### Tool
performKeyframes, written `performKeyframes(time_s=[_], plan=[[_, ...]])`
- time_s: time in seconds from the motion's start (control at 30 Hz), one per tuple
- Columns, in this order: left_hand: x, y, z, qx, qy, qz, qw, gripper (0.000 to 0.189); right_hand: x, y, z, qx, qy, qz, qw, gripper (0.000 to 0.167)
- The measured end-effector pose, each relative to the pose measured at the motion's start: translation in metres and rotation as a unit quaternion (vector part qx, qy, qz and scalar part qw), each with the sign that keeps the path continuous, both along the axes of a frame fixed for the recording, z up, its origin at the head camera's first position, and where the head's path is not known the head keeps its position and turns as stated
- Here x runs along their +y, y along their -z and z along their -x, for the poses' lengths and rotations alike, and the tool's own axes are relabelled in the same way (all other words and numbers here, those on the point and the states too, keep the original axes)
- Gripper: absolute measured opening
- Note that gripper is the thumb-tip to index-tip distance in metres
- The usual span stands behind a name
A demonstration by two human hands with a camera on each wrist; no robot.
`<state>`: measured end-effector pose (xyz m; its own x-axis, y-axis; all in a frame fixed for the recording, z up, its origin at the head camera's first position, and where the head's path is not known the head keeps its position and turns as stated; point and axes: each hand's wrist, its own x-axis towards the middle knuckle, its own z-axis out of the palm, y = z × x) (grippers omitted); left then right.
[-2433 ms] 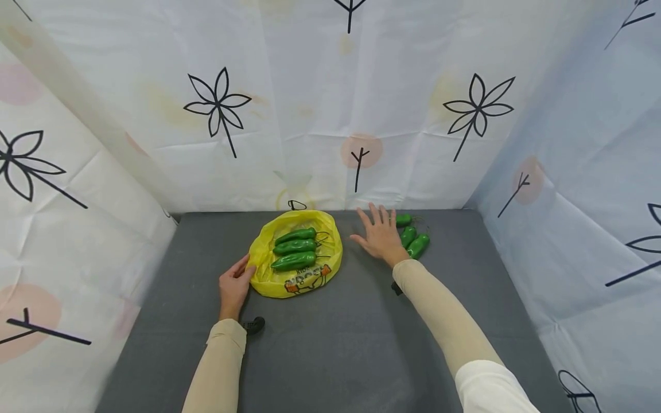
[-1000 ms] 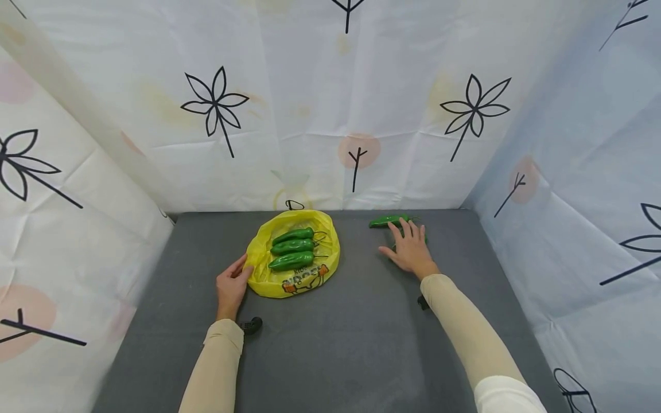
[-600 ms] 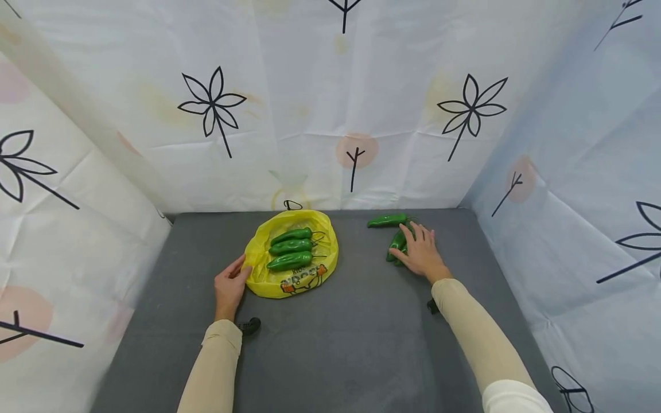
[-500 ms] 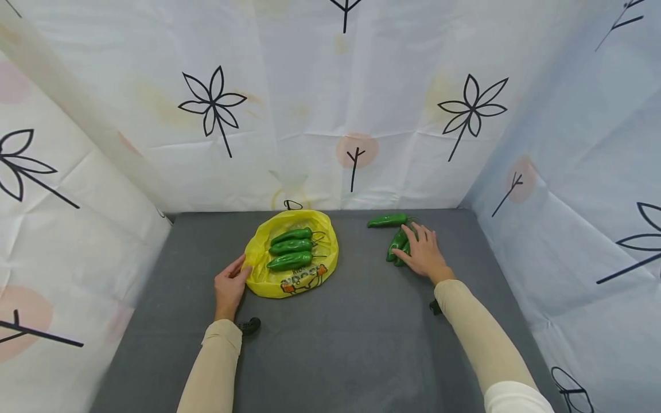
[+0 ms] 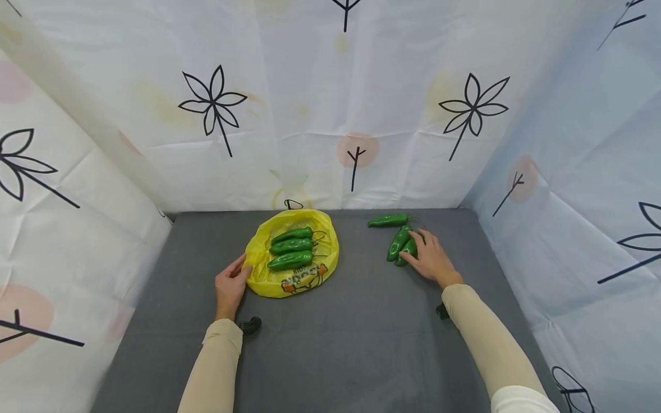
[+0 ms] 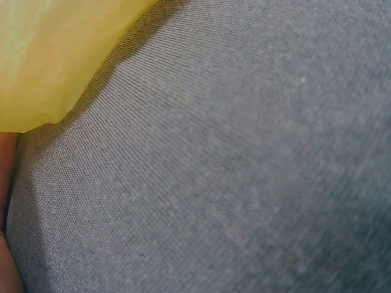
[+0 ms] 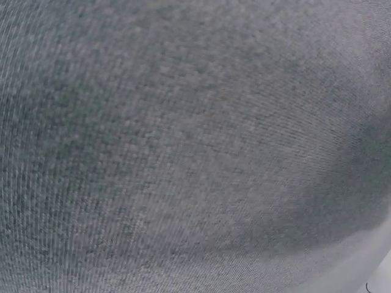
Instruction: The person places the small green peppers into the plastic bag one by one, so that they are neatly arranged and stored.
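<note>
While left grip [image 5: 230,288] pinches a yellow bag [image 5: 262,280], right grip [image 5: 434,260] curled round a green pepper [image 5: 410,247]

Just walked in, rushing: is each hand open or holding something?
Left hand: pinching the edge of the yellow bag.
Right hand: at a green pepper; whether it grips cannot be told.

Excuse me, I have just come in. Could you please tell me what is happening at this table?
A person is handling green peppers and a yellow plastic bag on a grey table. The left hand holds the bag's edge; three peppers lie within its rim. Three more lie outside, to the right. The right hand is at the nearest of these; whether it grips that pepper is not clear.
</note>
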<state>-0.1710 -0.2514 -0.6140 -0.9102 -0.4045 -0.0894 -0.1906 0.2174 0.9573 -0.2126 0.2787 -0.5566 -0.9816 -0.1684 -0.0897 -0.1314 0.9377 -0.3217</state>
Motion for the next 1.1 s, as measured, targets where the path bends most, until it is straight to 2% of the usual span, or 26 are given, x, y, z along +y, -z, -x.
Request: performKeyframes(time_s=[0.27, 0.6, 1.1], plan=[[0.001, -0.003, -0.001, -0.003, 0.001, -0.002, 1.0000, 0.047, 0.002, 0.003, -0.001, -0.004, 0.000, -0.022, 0.9998, 0.066], [0.000, -0.001, 0.001, 0.003, -0.003, -0.001, 1.0000, 0.046, 0.006, 0.000, -0.002, 0.002, 0.013, -0.018, 0.9998, 0.066], [0.000, -0.003, 0.001, -0.001, 0.000, 0.009, 1.0000, 0.046, 0.014, -0.008, -0.010, 0.036, -0.048, -0.022, 0.9980, 0.048]])
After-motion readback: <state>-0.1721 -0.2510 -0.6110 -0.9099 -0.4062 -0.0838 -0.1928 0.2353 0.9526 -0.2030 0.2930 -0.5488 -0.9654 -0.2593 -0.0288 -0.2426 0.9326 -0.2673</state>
